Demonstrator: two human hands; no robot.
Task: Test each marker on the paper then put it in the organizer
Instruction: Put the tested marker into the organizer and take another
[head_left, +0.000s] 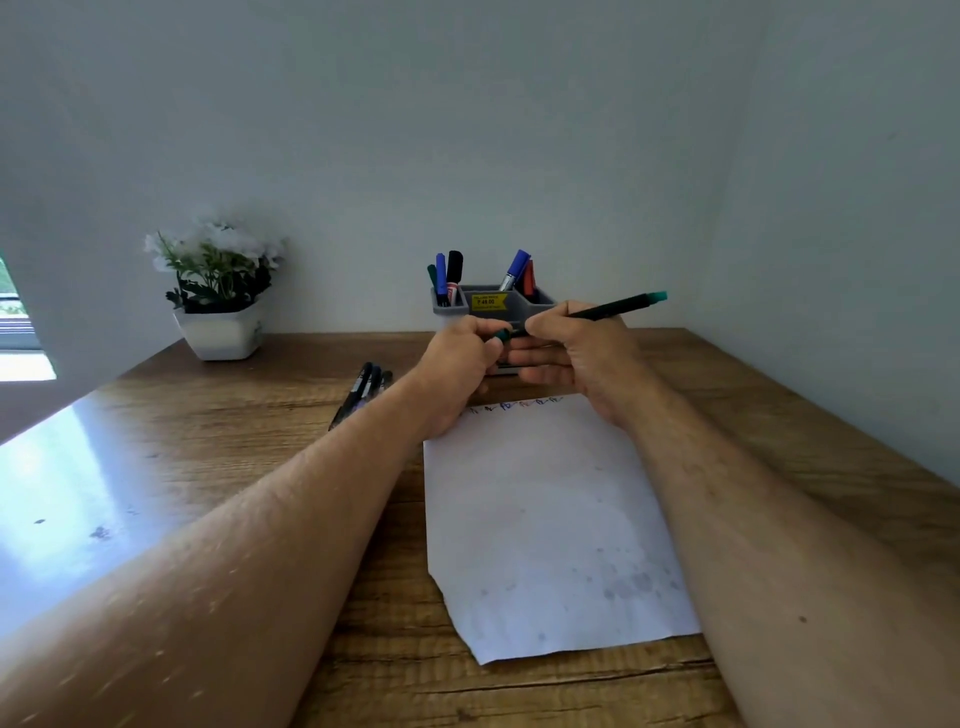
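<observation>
Paper (550, 519) lies flat on the wood bench (218, 431), nearest the camera, with small colour squiggles along its far edge, partly hidden by the hands. Both forearms reach over it. Left hand (457, 364) has its grip pinched on the green cap (502, 335) at the pen's near-left end; right hand (576, 353) has its grip clenched round the barrel of the green pen (613, 306). Pen is off the bench, above the paper's far edge, long axis running left-right, rising to the right, teal end up-right. Spare pens (363, 389) lie on the bench just left of the left wrist. Behind the hands, partly blocked, the grey organizer (488, 304) holds several upright markers. Potted plant (218, 291) far left by the wall.
</observation>
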